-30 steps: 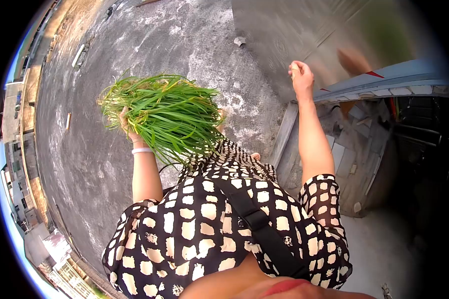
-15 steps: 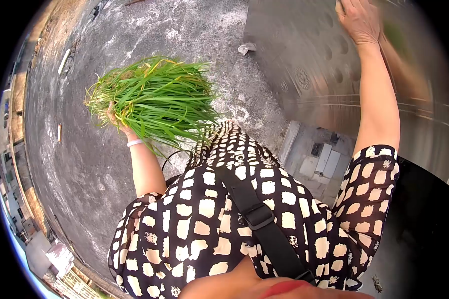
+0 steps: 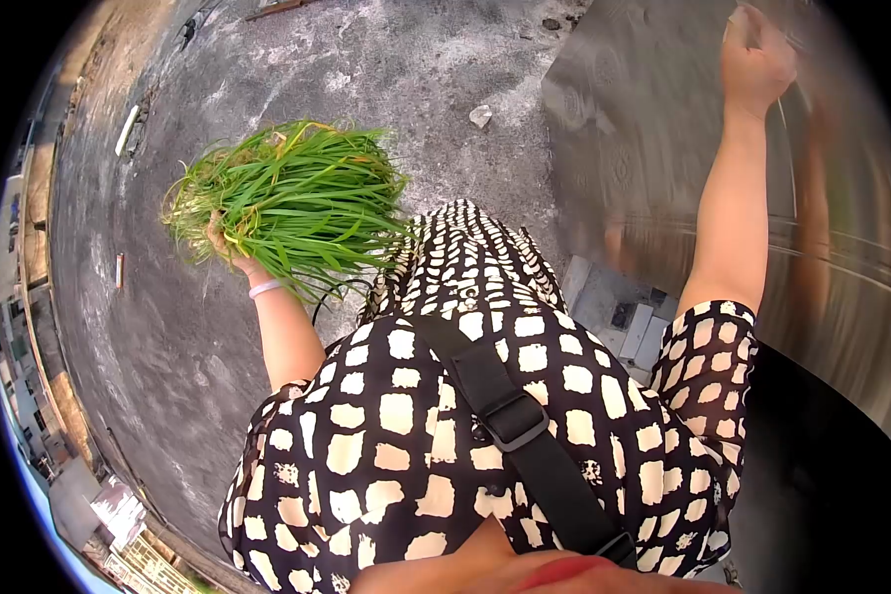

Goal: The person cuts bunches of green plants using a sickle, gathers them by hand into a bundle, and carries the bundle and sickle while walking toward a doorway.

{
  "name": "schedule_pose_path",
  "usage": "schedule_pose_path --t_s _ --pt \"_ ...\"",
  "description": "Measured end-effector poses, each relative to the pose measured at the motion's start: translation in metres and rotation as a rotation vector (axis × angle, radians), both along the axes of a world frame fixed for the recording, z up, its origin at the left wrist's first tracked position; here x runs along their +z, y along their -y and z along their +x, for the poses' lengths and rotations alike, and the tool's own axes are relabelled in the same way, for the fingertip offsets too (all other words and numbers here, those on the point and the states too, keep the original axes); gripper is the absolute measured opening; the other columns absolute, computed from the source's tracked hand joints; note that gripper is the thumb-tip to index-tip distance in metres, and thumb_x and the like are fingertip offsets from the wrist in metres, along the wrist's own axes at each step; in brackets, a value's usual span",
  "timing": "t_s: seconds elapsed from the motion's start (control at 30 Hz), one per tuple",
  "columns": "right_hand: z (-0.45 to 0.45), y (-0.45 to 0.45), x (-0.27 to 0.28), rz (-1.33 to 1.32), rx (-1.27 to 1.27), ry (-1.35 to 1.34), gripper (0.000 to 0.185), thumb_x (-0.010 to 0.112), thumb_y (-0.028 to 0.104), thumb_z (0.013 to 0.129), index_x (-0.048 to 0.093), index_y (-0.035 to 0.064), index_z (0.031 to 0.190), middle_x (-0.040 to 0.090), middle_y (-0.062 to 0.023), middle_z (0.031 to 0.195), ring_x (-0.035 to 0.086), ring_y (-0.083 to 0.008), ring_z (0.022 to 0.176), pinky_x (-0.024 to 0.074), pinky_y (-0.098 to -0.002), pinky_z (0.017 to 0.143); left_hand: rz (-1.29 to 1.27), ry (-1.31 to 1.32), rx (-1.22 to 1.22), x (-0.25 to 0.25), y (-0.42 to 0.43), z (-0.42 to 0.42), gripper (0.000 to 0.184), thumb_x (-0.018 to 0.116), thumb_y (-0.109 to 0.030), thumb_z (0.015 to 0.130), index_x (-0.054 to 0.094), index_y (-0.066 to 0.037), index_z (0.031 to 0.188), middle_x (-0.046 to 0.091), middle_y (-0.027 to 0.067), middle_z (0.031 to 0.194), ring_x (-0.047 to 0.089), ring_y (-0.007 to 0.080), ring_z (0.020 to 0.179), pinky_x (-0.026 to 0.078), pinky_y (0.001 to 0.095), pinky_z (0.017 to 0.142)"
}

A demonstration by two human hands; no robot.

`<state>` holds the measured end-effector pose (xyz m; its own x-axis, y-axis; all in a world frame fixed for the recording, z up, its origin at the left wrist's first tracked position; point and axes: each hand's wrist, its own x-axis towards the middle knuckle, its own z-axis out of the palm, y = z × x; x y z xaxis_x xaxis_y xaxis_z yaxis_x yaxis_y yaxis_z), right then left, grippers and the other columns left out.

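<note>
My left hand [image 3: 220, 238] is closed around a thick bunch of green chives [image 3: 302, 203], held out over the concrete to the left. Their pale root ends point left and the long flat leaves spread right. A pale bracelet circles that wrist. My right hand [image 3: 759, 61] is raised at upper right, in front of a shiny metal door panel [image 3: 663, 129] with embossed ornaments. Its fingers are curled in, and whatever they grip, if anything, is hidden. The panel is partly blurred and mirrors the arm.
Rough grey concrete ground [image 3: 148, 337] stretches ahead and left. A pale stone [image 3: 480, 116] lies near the door panel. A white bar [image 3: 127, 131] and a small stick [image 3: 120, 270] lie further left. Light blocks [image 3: 643, 332] show below the panel. Buildings line the far left.
The metal panel has shifted right in view. My right hand has gone from lying flatter against it to curled fingers, a little lower and further right. The chives moved slightly left.
</note>
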<state>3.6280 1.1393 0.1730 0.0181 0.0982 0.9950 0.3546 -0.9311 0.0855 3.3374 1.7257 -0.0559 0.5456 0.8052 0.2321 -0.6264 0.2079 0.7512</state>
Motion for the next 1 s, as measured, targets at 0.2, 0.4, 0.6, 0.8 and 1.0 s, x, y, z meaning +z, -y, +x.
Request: schedule_pose_path --t_s 0.2,0.4,0.6,0.8,1.0 --pt "-0.034 0.012 0.026 0.138 -0.01 -0.059 0.014 0.058 0.013 0.08 0.061 0.0051 0.091 0.061 -0.0116 0.089 0.055 -0.029 0.086 0.0429 -0.0384 0.078 -0.083 -0.004 -0.109 0.021 0.018 0.005 0.029 0.048 -0.029 0.087 0.051 -0.009 0.109 0.055 0.0083 0.104 0.06 0.0208 0.091 0.055 0.036 0.076" --pt "-0.087 0.066 0.028 -0.014 -0.341 0.004 0.016 0.06 0.015 0.076 0.061 0.0088 0.091 0.061 -0.0097 0.087 0.056 -0.0271 0.083 0.0429 -0.0382 0.075 0.518 -0.087 0.114 0.017 0.006 0.01 0.033 0.049 -0.031 0.089 0.05 -0.009 0.114 0.054 0.0086 0.104 0.058 0.0236 0.095 0.055 0.0377 0.078" --pt "-0.19 0.151 -0.004 -0.154 -0.857 0.047 0.008 0.064 0.031 0.069 0.066 0.0229 0.071 0.062 0.009 0.08 0.055 -0.0174 0.078 0.0392 -0.0321 0.069 -0.049 -0.111 -0.295 0.056 0.034 0.021 0.058 0.039 -0.048 0.085 0.051 -0.005 0.121 0.054 0.0174 0.119 0.054 0.0331 0.104 0.047 0.0494 0.087" --pt "-0.292 0.225 -0.035 -0.287 -0.853 0.07 0.002 0.066 0.026 0.069 0.067 0.0266 0.069 0.062 0.0151 0.086 0.057 -0.0113 0.081 0.0406 -0.0295 0.071 -0.01 -0.184 -0.444 0.072 0.028 0.007 0.059 0.043 -0.047 0.083 0.048 -0.006 0.125 0.051 0.0167 0.123 0.053 0.0333 0.107 0.046 0.0489 0.088" --pt "-0.349 0.235 -0.044 -0.418 -1.002 0.065 0.002 0.067 0.026 0.069 0.067 0.0251 0.066 0.063 0.0127 0.085 0.059 -0.0113 0.077 0.0442 -0.0303 0.07 0.015 -0.165 -0.461 0.071 0.025 0.019 0.048 0.044 -0.04 0.084 0.053 -0.006 0.117 0.057 0.015 0.113 0.058 0.0278 0.097 0.052 0.0438 0.082"
